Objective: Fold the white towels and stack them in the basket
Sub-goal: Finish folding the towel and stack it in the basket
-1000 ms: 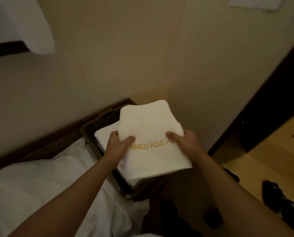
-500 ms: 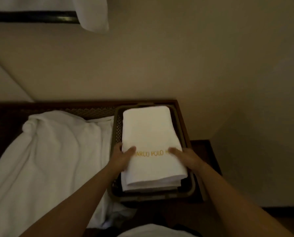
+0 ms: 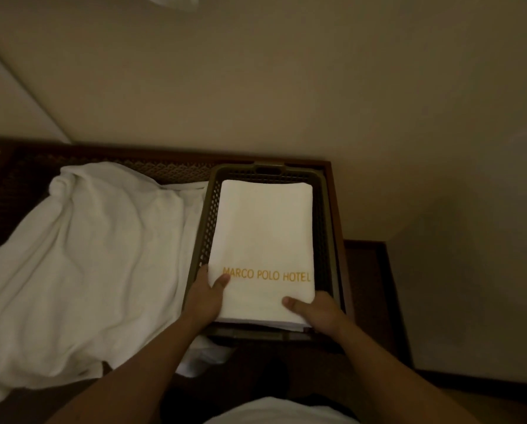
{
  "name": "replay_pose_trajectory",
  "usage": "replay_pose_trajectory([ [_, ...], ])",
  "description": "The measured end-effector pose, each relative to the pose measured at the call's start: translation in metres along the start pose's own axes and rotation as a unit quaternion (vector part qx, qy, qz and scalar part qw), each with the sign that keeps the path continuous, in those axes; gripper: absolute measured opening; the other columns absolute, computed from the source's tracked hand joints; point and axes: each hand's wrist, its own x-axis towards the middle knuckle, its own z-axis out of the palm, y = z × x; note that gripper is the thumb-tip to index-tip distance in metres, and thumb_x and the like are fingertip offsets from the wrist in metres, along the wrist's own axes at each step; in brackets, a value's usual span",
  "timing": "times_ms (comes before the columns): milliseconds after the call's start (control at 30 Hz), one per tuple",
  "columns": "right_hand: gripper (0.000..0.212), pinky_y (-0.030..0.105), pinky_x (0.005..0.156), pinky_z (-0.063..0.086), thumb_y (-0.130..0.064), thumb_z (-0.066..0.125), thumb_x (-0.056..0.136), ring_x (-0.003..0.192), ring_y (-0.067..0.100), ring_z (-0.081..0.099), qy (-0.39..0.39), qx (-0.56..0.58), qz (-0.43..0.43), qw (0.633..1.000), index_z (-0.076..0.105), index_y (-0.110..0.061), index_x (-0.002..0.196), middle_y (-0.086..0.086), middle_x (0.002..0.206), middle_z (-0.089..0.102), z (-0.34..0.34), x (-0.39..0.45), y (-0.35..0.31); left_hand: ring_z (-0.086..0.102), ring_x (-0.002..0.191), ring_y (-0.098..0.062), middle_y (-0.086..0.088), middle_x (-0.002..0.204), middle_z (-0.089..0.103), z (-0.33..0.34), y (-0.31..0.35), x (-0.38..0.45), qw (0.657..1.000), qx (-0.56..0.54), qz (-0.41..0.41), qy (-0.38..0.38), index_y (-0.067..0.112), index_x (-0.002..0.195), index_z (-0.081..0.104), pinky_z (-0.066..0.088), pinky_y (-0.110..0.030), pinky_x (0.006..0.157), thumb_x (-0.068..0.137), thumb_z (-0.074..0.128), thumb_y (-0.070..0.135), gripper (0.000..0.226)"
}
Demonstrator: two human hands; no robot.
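A folded white towel (image 3: 265,237) with orange "MARCO POLO HOTEL" lettering lies flat in the dark perforated basket (image 3: 325,221), on top of other folded towels whose edges show at the near end. My left hand (image 3: 205,296) holds the towel's near left edge, thumb on top over the first letter. My right hand (image 3: 315,310) holds the near right corner, thumb lying on the cloth, fingers hidden underneath. An unfolded white towel (image 3: 84,264) lies crumpled to the left of the basket.
The basket sits on a dark wooden bench (image 3: 334,179) with a woven surface, against a beige wall (image 3: 286,87). A lower dark wooden ledge (image 3: 369,286) lies to the right. White cloth (image 3: 280,411) shows at the bottom edge.
The folded towel has come down from above the basket and now lies flat inside it. My right hand slid from the lettering to the near right corner, baring the full text.
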Motion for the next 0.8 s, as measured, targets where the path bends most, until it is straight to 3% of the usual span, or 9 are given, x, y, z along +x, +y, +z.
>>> replay_pose_trajectory([
  [167,0.041,0.01,0.049,0.046,-0.042,0.079,0.084,0.084,0.0,0.059,-0.01,-0.023,0.019,1.0,0.067,-0.024,0.12,-0.017,0.096,0.063,-0.004,-0.004,-0.014,0.056,0.124,-0.028,-0.008,0.14,0.056,0.001,0.002,-0.002,0.998,0.048,0.032,-0.008,0.015,0.144,0.04,0.042,-0.037,0.104,0.1,0.057,0.042,0.054],
  [300,0.05,0.012,0.047,0.044,-0.049,0.077,0.084,0.084,0.003,0.058,-0.007,-0.055,0.047,0.997,0.066,-0.023,0.125,-0.015,0.098,0.062,-0.007,-0.003,-0.018,0.053,0.128,-0.029,-0.009,0.144,0.053,0.003,0.001,0.0,0.999,0.043,0.016,-0.004,0.014,0.148,0.037,0.042,-0.039,0.108,0.099,0.057,0.044,0.061],
  [367,0.051,0.011,0.05,0.044,-0.049,0.077,0.084,0.085,0.002,0.058,-0.011,-0.051,0.046,0.998,0.066,-0.023,0.126,-0.016,0.098,0.062,-0.008,-0.003,-0.018,0.05,0.131,-0.03,-0.011,0.146,0.05,0.006,-0.001,0.0,0.998,0.05,0.012,0.023,0.014,0.15,0.034,0.041,-0.044,0.111,0.097,0.058,0.048,0.067],
  [433,0.057,0.013,0.066,0.049,-0.047,0.079,0.083,0.093,0.005,0.061,-0.015,-0.027,0.027,0.999,0.063,-0.021,0.13,-0.009,0.112,0.066,-0.005,0.0,-0.019,0.046,0.133,-0.031,-0.012,0.149,0.043,0.009,-0.001,-0.005,0.992,0.104,0.029,0.064,0.017,0.152,0.03,0.039,-0.048,0.112,0.097,0.057,0.048,0.069],
  [533,0.081,0.031,0.093,0.05,-0.052,0.078,0.082,0.114,0.017,0.058,0.118,-0.036,-0.024,0.992,0.043,-0.013,0.143,0.005,0.138,0.057,0.0,0.005,-0.024,0.036,0.14,-0.03,-0.01,0.156,0.031,0.013,0.012,-0.013,0.962,0.199,0.15,0.114,0.021,0.153,0.027,0.034,-0.051,0.114,0.098,0.05,0.044,0.064],
  [600,0.088,0.043,0.11,0.039,-0.054,0.068,0.088,0.136,0.024,0.041,0.253,-0.177,-0.129,0.942,0.026,-0.015,0.154,0.011,0.157,0.033,0.001,0.004,-0.033,0.027,0.147,-0.031,-0.011,0.162,0.023,0.016,0.025,-0.013,0.927,0.248,0.244,0.137,0.022,0.153,0.029,0.027,-0.054,0.118,0.096,0.045,0.044,0.063],
  [667,0.086,0.053,0.118,0.018,-0.055,0.055,0.094,0.152,0.027,0.014,0.32,-0.335,-0.245,0.852,0.013,-0.019,0.16,0.011,0.167,0.004,0.004,0.001,-0.042,0.017,0.152,-0.031,-0.011,0.167,0.013,0.021,0.033,-0.009,0.898,0.293,0.293,0.147,0.023,0.156,0.027,0.018,-0.055,0.121,0.097,0.043,0.043,0.064],
  [733,0.084,0.059,0.119,-0.001,-0.06,0.038,0.097,0.155,0.027,-0.01,0.26,-0.45,-0.279,0.807,-0.002,-0.024,0.162,0.006,0.167,-0.018,0.007,0.004,-0.043,0.0,0.156,-0.029,-0.007,0.17,-0.004,0.025,0.027,-0.005,0.879,0.355,0.302,0.098,0.027,0.161,0.014,0.009,-0.057,0.123,0.101,0.035,0.049,0.067],
  [800,0.081,0.066,0.116,-0.013,-0.068,0.018,0.098,0.151,0.031,-0.026,0.147,-0.545,-0.218,0.796,-0.019,-0.028,0.158,-0.002,0.16,-0.038,0.014,0.015,-0.026,-0.021,0.153,-0.025,0.002,0.165,-0.028,0.027,0.011,0.0,0.87,0.412,0.272,-0.001,0.034,0.161,-0.007,0.003,-0.059,0.123,0.101,0.018,0.061,0.07],
])
